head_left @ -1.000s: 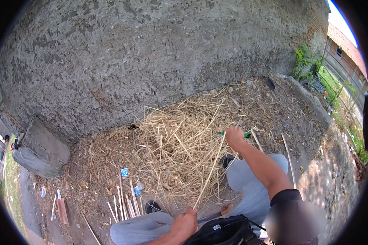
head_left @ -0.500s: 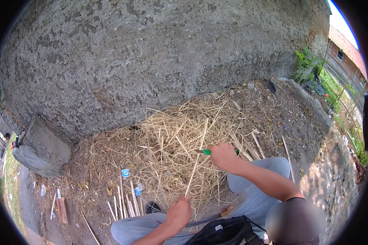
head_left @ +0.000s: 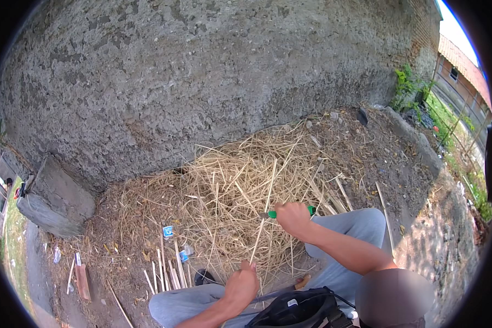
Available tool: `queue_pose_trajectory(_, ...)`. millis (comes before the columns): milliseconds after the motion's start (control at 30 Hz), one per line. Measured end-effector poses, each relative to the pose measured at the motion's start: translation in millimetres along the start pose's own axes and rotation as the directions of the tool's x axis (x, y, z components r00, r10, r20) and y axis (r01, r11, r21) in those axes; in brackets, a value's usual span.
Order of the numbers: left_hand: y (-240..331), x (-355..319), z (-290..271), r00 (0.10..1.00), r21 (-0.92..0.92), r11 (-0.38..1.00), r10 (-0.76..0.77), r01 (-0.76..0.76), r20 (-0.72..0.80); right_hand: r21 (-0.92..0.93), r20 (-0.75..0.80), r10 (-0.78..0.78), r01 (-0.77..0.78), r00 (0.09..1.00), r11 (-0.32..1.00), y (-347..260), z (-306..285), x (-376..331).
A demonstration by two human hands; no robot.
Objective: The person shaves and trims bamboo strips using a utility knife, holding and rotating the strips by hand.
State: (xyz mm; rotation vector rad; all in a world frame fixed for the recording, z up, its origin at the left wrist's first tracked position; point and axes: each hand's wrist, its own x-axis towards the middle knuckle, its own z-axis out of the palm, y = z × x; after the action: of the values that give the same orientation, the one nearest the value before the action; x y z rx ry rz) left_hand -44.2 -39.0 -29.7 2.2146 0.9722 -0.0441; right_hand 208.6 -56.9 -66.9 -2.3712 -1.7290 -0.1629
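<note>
Closed around the near end of a thin pale wooden strip (head_left: pixel 257 243) is my left hand (head_left: pixel 241 284), low in the middle of the head view. The strip slants up and away over a heap of shavings. My right hand (head_left: pixel 293 221) grips a green-handled knife (head_left: pixel 272 215), its short blade laid against the strip about halfway along. Beneath both hands, curly straw-coloured shavings (head_left: pixel 240 180) cover the ground. Across my lap rests a tool with a wooden handle (head_left: pixel 302 282), partly hidden by a black bag (head_left: pixel 295 309).
A rough grey wall (head_left: pixel 202 76) rises behind the heap. Several cut strips (head_left: pixel 169 273) lie by my left knee, near a blue packet (head_left: pixel 168 232). More wooden pieces (head_left: pixel 341 194) lie beyond my right knee. A concrete block (head_left: pixel 57 197) stands at the left.
My right hand and the knife have moved a little nearer to me along the strip, toward my left hand. The left hand stays almost in place.
</note>
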Motion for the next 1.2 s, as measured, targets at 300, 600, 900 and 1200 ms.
queue_pose_trajectory(300,-6.3,-11.3,7.4,0.999,-0.035,0.999,0.032,-0.033,-0.024,-0.116,0.084,0.029,-0.019,0.996,0.993,20.3,10.9,32.4)
queue_pose_trajectory(600,-13.1,-16.7,11.5,0.987,0.006,0.999,-0.038,0.037,0.157,-0.335,0.233,0.575,-0.491,0.784,0.804,174.3,31.6,55.2)
queue_pose_trajectory(900,-47.8,25.0,16.3,0.941,-0.413,0.899,0.003,0.146,0.339,0.124,0.309,0.496,-0.552,0.811,0.825,157.6,3.8,75.0)
queue_pose_trajectory(1200,-16.6,33.1,-29.5,0.731,-0.641,0.541,0.069,0.544,0.679,0.419,-0.342,0.164,-0.006,0.925,0.908,62.1,-72.8,24.4)
